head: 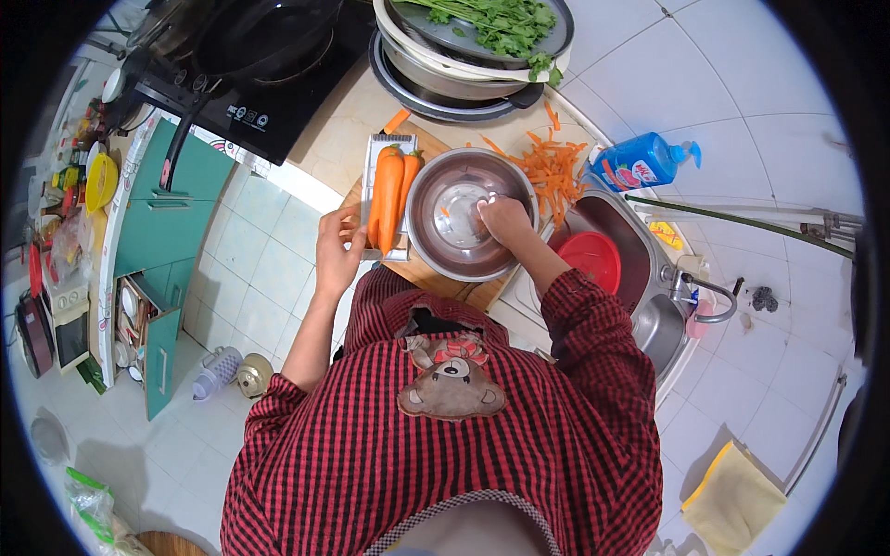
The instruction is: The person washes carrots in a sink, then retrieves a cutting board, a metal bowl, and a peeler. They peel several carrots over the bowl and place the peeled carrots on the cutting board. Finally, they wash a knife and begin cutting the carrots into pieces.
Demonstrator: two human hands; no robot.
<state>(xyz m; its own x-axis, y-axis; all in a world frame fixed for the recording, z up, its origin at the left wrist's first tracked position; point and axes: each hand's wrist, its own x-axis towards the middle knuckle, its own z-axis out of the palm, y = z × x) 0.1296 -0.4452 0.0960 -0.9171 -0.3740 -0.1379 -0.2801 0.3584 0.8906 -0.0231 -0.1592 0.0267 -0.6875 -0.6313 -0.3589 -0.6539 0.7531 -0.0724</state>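
Note:
Peeled carrots (391, 196) lie lengthwise on a flat metal grater (370, 167), which rests on a wooden cutting board (480, 295). At the grater's left edge is my left hand (338, 247), its fingers apart and curved; whether they touch the edge is unclear. A stainless steel bowl (445, 260) stands on the board just right of the carrots. My right hand (506, 221) reaches inside it, against the right part, with curled fingertips partly hidden. A small orange scrap (445, 212) sits in the bowl's bottom. Orange carrot peelings (553, 170) are heaped beyond the bowl's right rim.
Stacked basins (452, 87) with cilantro (497, 28) on top stand at the back. A black wok (261, 42) sits on the cooktop at left, its handle jutting outward. Right are a blue detergent bottle (636, 163) and a sink (643, 278) holding a red basin (591, 260).

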